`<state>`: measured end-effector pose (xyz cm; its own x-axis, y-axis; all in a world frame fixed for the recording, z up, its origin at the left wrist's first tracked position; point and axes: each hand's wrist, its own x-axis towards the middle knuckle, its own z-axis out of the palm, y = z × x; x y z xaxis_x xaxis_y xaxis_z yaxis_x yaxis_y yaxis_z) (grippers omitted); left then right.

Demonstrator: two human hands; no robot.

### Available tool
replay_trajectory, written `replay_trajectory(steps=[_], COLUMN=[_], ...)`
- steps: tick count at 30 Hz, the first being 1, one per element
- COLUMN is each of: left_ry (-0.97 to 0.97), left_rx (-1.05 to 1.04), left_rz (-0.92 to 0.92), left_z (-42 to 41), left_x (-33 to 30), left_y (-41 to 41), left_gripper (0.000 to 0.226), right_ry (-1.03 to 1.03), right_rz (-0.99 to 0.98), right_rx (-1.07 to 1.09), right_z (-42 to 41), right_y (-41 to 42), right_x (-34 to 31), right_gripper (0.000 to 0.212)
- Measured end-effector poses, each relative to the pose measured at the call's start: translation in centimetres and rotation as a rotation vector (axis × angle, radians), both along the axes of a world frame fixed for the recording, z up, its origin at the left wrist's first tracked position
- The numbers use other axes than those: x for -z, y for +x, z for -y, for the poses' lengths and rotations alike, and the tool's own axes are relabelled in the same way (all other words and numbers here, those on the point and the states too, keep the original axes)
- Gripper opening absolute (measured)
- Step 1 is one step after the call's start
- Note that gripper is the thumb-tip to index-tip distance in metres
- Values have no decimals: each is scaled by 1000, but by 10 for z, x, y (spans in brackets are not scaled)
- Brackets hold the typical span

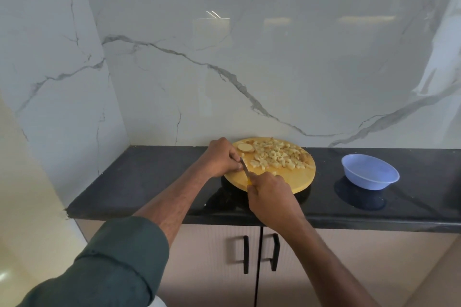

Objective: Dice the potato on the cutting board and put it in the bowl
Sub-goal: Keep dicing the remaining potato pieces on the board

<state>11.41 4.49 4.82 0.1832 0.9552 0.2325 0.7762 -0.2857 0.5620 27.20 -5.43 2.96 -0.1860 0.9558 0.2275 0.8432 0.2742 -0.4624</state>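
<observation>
From the head camera I look down on a black polished stone worktop (154, 177) set against a white marble-veined wall (274, 57). A round pale wooden cutting board (296, 180) lies on it, touching the wall at its far edge. My left hand (220, 158) is curled down on the board's left side, its fingers closed over a small piece of potato that I can barely make out. My right hand (270, 194) is clamped on a yellow-handled knife (245, 169), whose thin blade angles up to the left fingertips. A heap of pale yellow diced potato cubes (277, 157) covers the far half of the board, and one round uncut potato slice (245, 148) lies flat just behind the left hand. A light blue plastic bowl (370, 172) stands on the worktop well to the right of the board. Below the worktop are beige cabinet doors with black bar handles (274, 252).
</observation>
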Motion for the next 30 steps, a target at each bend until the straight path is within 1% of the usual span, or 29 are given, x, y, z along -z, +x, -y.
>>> replay_trajectory(steps=[2,9,14,16,20,23,26,30], left_ry=[19,-30,-13,7,47,37,-9,-24], left_rx=[-13,10,35,45,31,15,25,15], left_rz=[-4,-3,-3,5,103,203,223,249], left_z=[0,-4,-9,-10,-10,-10,-10,-14], left_x=[1,-1,0,2,7,8,10,12], left_y=[0,1,6,8,6,1,-1,0], left_gripper=[12,18,22,20,14,11,10,9], right_ry=[-8,-18,-29,-18,18,32,48,51], right_rz=[-3,-6,-37,-45,4,18,41,57], right_rx=[-1,-34,-17,-13,-3,-33,-43,25], right_z=[4,11,8,9,12,14,12,7], right_y=[3,35,52,57,59,52,45,47], right_x=[2,2,8,6,8,11,7,5], right_gripper=[39,44,43,42,43,45,46,44])
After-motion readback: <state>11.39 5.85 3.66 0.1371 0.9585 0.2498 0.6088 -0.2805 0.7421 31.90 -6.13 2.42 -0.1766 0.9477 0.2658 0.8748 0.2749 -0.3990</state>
